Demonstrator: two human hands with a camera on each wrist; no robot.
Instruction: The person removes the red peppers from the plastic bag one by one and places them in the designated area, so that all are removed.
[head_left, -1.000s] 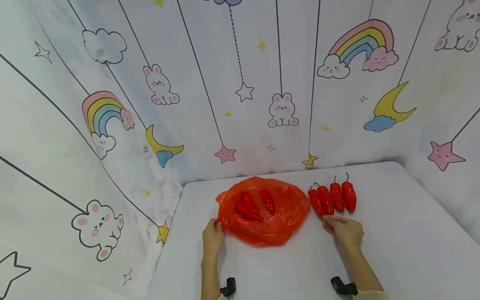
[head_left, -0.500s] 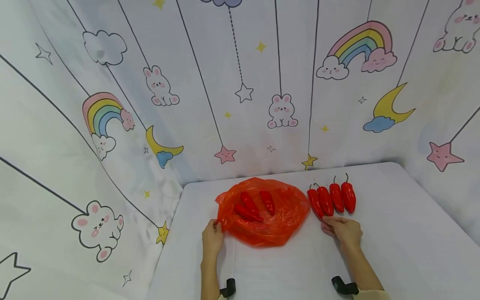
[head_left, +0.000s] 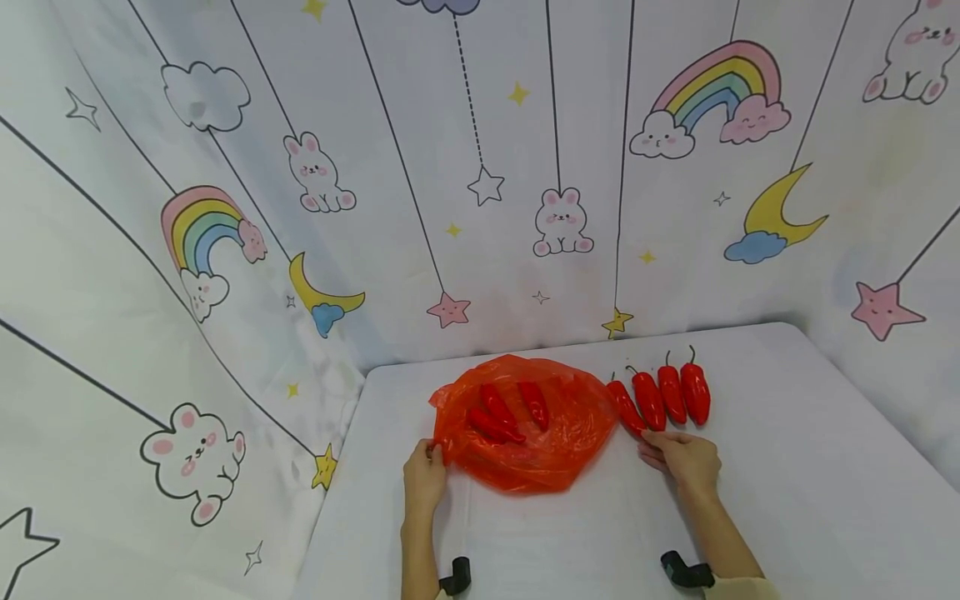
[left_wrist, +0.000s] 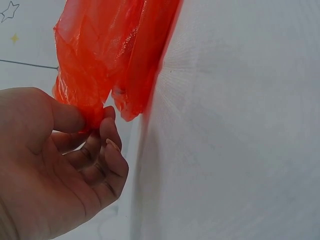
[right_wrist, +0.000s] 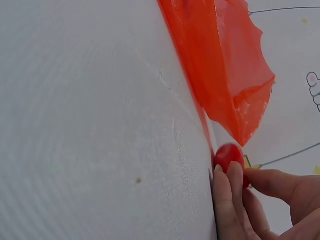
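A red plastic bag (head_left: 555, 454) lies spread on the white table, with three red peppers (head_left: 498, 404) on it. The left hand (head_left: 424, 479) pinches the bag's left edge; in the left wrist view thumb and fingertips of that hand (left_wrist: 65, 160) close on the bag (left_wrist: 100, 55). To the right of the bag several red peppers stand in a row, stems away. The right hand (head_left: 686, 462) pinches the lower tip of the leftmost one (head_left: 626, 408), which leans beside the bag. In the right wrist view the right hand (right_wrist: 265, 210) holds that pepper (right_wrist: 229, 155) between thumb and fingers.
Three other peppers (head_left: 672, 392) lie side by side to the right of the held one. Behind the white table (head_left: 810, 467) hangs a white cloth (head_left: 510, 258) printed with rabbits, rainbows and stars. A black curved piece is at each wrist.
The top of the leftmost pepper has tilted left, toward the bag, opening a gap from its neighbour. The right hand has shifted slightly left. The left hand keeps its grip.
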